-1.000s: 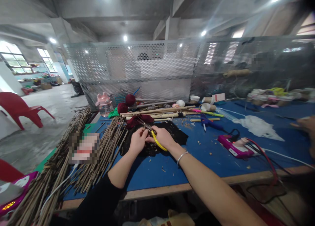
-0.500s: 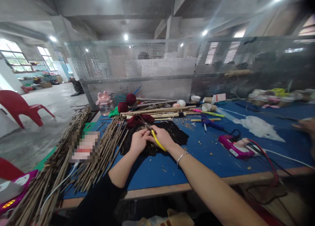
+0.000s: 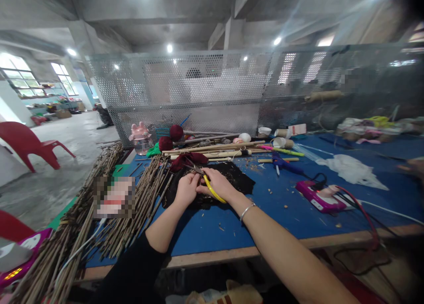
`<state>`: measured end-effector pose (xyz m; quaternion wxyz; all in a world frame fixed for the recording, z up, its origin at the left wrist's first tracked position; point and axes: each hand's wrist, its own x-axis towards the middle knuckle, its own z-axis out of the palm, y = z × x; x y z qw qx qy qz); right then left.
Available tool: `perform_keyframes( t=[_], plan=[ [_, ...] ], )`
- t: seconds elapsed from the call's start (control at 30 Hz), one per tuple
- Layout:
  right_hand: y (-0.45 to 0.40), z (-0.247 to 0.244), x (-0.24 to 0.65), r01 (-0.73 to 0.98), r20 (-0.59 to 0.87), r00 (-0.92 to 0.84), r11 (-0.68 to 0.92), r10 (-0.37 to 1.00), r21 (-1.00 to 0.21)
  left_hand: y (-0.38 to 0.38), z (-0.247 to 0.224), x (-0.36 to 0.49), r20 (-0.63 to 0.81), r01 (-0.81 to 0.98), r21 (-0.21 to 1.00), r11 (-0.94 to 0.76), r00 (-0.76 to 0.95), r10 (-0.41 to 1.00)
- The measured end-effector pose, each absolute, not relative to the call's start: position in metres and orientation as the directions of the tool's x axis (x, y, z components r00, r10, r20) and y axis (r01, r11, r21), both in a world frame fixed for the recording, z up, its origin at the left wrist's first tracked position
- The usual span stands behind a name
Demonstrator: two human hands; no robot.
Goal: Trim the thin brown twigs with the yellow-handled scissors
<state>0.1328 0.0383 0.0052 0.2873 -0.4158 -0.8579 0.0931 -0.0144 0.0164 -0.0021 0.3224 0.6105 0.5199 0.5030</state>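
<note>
My right hand is closed around yellow-handled scissors, whose metal blades point up and left. Close against it, my left hand has its fingers pinched together near the blades; what they hold is hidden or too small to name. Both hands are over a black cloth strewn with plant scraps. Dark red fabric lies just past the blades. Left of the cloth, a spread of thin brown sticks lies on the blue table.
Two dark red balls, bamboo rods and a blue glue gun lie farther back. A purple power strip with cables sits at right, near a plastic bag. A perforated metal screen stands behind the table.
My hands stay almost in place, with the scissors shifted very slightly. The view has turned a little, and the other person's hand at the far right has moved partly out of sight.
</note>
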Motion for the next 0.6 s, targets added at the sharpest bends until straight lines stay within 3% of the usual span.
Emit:
perform_keyframes(
  t=[0.23, 0.6],
  plan=[
    [0.043, 0.001, 0.133, 0.659, 0.399, -0.527, 0.657, 0.750, -0.366, 0.016, -0.002, -0.015, 0.313, 0.404, 0.863, -0.303, 0.044, 0.949],
    [0.033, 0.012, 0.131, 0.653, 0.416, -0.510, 0.654, 0.753, -0.382, 0.012, 0.002, -0.013, 0.315, 0.398, 0.871, -0.287, -0.006, 0.949]
  ],
)
